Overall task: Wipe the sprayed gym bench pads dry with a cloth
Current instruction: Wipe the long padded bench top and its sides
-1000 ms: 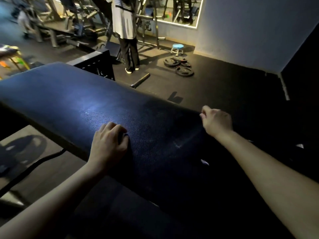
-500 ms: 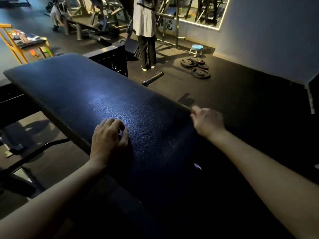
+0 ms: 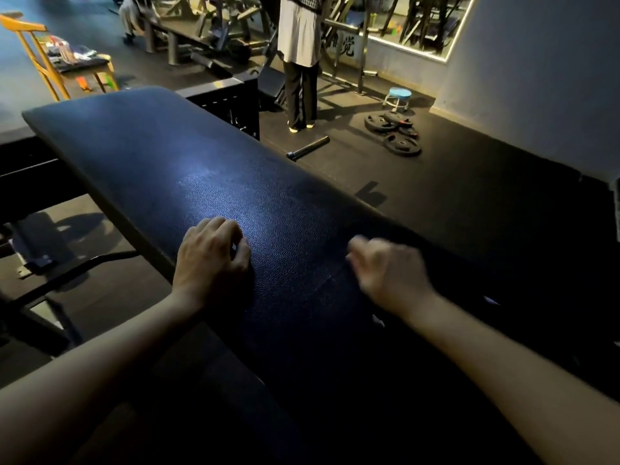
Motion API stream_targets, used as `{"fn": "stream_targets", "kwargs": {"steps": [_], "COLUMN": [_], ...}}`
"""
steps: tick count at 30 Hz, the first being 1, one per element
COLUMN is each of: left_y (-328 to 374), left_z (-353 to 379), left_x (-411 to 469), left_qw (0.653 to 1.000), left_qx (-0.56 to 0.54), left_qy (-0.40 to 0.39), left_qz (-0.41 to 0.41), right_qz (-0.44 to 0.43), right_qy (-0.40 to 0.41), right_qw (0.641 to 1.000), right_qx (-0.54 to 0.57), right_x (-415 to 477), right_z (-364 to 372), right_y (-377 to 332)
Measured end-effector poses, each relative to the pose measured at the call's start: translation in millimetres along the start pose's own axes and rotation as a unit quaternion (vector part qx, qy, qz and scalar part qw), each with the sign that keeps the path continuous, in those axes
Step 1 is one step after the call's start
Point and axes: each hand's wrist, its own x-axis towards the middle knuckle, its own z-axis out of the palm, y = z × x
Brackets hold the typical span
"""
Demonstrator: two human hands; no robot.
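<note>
A long black padded gym bench pad (image 3: 188,176) runs from the upper left down to the lower right. My left hand (image 3: 211,256) rests on the pad near its left edge. Its fingers curl round something dark that looks like a cloth (image 3: 236,247), which hardly stands out from the pad. My right hand (image 3: 389,266) is blurred with motion over the pad's right side, fingers loosely bent. What it holds is unclear. A darker patch with a faint curved edge lies on the pad between the two hands.
A person in a white top (image 3: 300,45) stands beyond the bench. Weight plates (image 3: 396,129), a blue stool (image 3: 397,95) and a barbell sleeve (image 3: 307,148) lie on the floor. A yellow wooden chair (image 3: 43,58) holds items at far left. Gym machines (image 3: 201,38) fill the back.
My right hand has left the pad's far edge and swept left across the top, now blurred. My left hand has stayed nearly in place. The view has shifted, showing more of the pad's far end.
</note>
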Motion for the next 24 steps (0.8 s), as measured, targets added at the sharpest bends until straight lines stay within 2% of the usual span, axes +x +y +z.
{"fn": "stream_targets", "kwargs": {"steps": [3, 6, 8, 10, 12, 13, 14, 16, 18, 19, 21, 23, 24], "left_y": [0, 0, -1, -2, 0, 1, 2, 4, 5, 5, 5, 5, 4], "left_z": [0, 0, 0, -1, -2, -2, -3, -4, -5, -5, -6, -6, -5], "left_x": [0, 1, 1, 1, 0, -1, -1, -2, -2, -2, -2, -2, -3], "left_qw": [1.000, 1.000, 1.000, 1.000, 1.000, 1.000, 1.000, 1.000, 1.000, 1.000, 1.000, 1.000, 1.000], "left_qx": [-0.004, -0.002, 0.002, 0.008, 0.007, 0.004, 0.000, -0.007, -0.007, -0.005, -0.007, -0.005, -0.003], "left_qy": [0.007, 0.005, 0.001, -0.001, 0.002, 0.004, 0.006, 0.008, 0.012, 0.014, 0.016, 0.014, 0.011], "left_qz": [-0.010, -0.016, -0.017, -0.013, -0.009, -0.011, -0.014, -0.019, -0.022, -0.021, -0.019, -0.017, -0.015], "right_qz": [0.113, 0.124, 0.045, -0.101, -0.202, -0.206, -0.174, -0.049, 0.083, 0.115, 0.108, 0.037, -0.025], "right_qy": [-0.034, -0.005, -0.020, -0.036, -0.037, -0.033, -0.034, -0.036, -0.050, -0.051, -0.026, -0.009, 0.000], "right_qw": [0.993, 0.992, 0.996, 0.988, 0.969, 0.969, 0.978, 0.997, 0.995, 0.992, 0.994, 0.999, 0.999], "right_qx": [-0.021, 0.018, 0.073, 0.112, 0.135, 0.131, 0.113, 0.040, -0.007, -0.016, -0.022, 0.006, 0.042], "right_x": [46, 58, 39, 1, -34, -39, -36, -6, 30, 42, 50, 38, 24], "right_z": [10, 16, 11, -5, -16, -17, -16, -8, -5, -4, 2, 8, 5], "right_y": [55, 18, -44, -98, -111, -99, -80, -26, 30, 44, 34, -15, -44]}}
